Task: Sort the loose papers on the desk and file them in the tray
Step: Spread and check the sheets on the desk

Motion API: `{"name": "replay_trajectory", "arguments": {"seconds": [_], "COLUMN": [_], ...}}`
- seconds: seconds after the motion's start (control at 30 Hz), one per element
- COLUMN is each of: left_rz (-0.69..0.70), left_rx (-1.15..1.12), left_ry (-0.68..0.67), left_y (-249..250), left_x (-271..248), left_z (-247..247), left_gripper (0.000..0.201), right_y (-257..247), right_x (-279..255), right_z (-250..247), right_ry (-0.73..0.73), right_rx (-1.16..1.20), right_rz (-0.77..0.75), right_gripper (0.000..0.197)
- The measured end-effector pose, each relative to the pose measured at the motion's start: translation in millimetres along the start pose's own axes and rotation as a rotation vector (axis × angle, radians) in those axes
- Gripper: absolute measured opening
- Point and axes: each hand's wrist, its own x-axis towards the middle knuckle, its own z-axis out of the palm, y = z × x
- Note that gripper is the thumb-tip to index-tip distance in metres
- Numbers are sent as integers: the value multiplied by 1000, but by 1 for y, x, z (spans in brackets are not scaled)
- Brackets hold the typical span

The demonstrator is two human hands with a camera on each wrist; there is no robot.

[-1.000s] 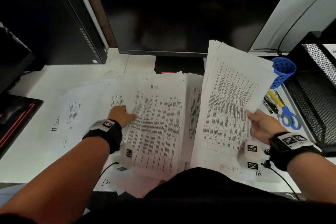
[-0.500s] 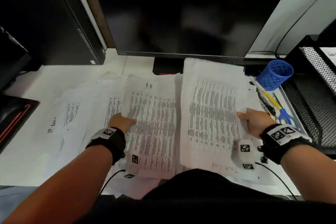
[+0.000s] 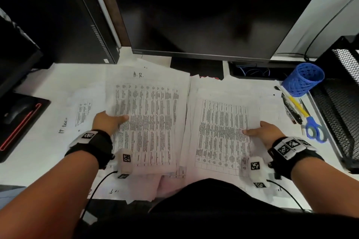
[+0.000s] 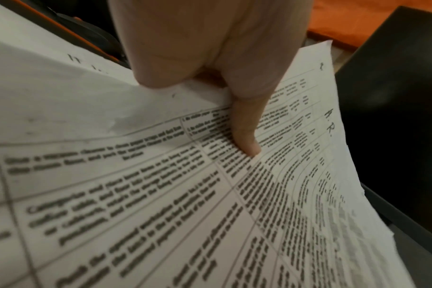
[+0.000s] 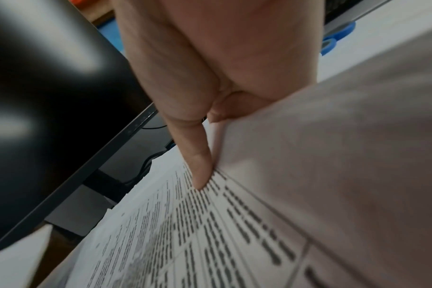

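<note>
In front of the monitor (image 3: pixel 202 11), the left hand (image 3: pixel 108 122) is pinching the "A.R." paper stack (image 3: pixel 149 122), thumb on top. Beside it, the right hand (image 3: pixel 266 132) is pinching another stack (image 3: pixel 221 134). The tray (image 3: pixel 338 103) is sitting right of the monitor.

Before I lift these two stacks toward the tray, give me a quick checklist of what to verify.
1. Left hand grip on the A.R. stack, thumb on top: ok.
2. Right hand grip on the right stack: ok.
3. Stack edges squared: not ok, sheets fan out.
4. Loose papers all gathered: not ok.
5. Path past blue pen cup and scissors: cannot tell.
6. Mesh tray has room: cannot tell.
</note>
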Motion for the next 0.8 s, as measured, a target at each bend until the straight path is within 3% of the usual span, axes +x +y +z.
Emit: {"name": "replay_trajectory", "arguments": {"seconds": [0.03,0.1,0.13,0.2,0.3,0.37,0.43,0.53,0.6,0.63,0.73,0.8], "left_rz": [-3,14,31,90,129,135,137,50,-32,-62,-108,-135], "left_rx": [-28,-98,-158,-279,-392,-413,-375,-311,-244,-206,-139,-169], "left_ry": [12,63,74,53,-7,-130,-223,-286,-356,-404,-436,-463], "left_y": [3,6,10,18,36,49,52,49,39,35,23,19], "left_x": [0,12,14,16,10,2,-4,-19,-25,-29,-42,-43], "left_z": [-7,-23,-31,-46,-52,-43,-25,20,48,59,84,92], "left_gripper": [58,71,80,89,63,47,35,59,102,113,97,92], "right_y": [1,-7,-7,-5,-3,4,3,-14,-19,-20,-18,-16], "right_x": [2,-13,-15,-16,-9,5,9,-12,-19,-20,-24,-27], "right_z": [0,-1,-2,-3,0,5,14,28,32,32,30,26], "right_ry": [4,35,60,83,23,-6,-13,32,149,206,348,419], "right_rx": [13,1,-16,-7,36,58,51,-9,-99,-145,-254,-287], "right_rz": [6,11,12,-10,-12,-11,-27,-86,-125,-145,-179,-206], "right_gripper": [74,30,22,29,44,56,46,45,38,37,29,12]}}
